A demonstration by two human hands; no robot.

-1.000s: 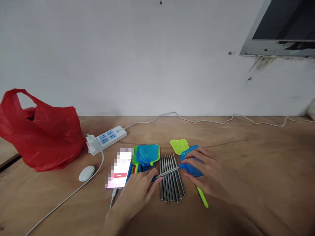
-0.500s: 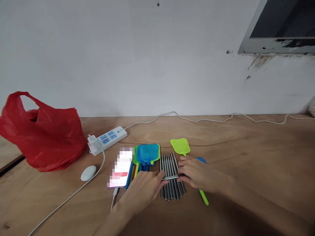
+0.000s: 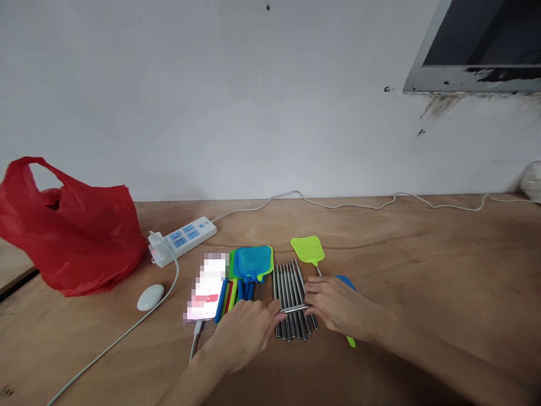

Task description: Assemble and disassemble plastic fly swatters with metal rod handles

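Observation:
Between my hands a short silver metal rod (image 3: 295, 308) lies crosswise. My left hand (image 3: 249, 327) pinches its left end, and my right hand (image 3: 333, 304) grips its right end. Beneath it, a row of similar metal rods (image 3: 289, 282) is laid side by side on the wooden table. Beyond my right hand is a yellow-green fly swatter (image 3: 308, 248), its thin shaft running under my fingers. A blue piece (image 3: 346, 282) and a yellow-green handle tip (image 3: 351, 341) show around that hand, partly hidden. Left of the rods sit stacked blue and green swatter heads (image 3: 254, 261).
Coloured handles (image 3: 231, 296) lie beside a lit phone (image 3: 208, 287) on a charging cable. A white mouse (image 3: 150, 297), a power strip (image 3: 183, 239) and a red plastic bag (image 3: 76, 231) occupy the left. A white cord (image 3: 338, 207) runs along the wall.
Both hands keep hold of the crosswise rod. The fingers of my right hand have shifted slightly and cover more of the yellow-green handle. The view has moved a little.

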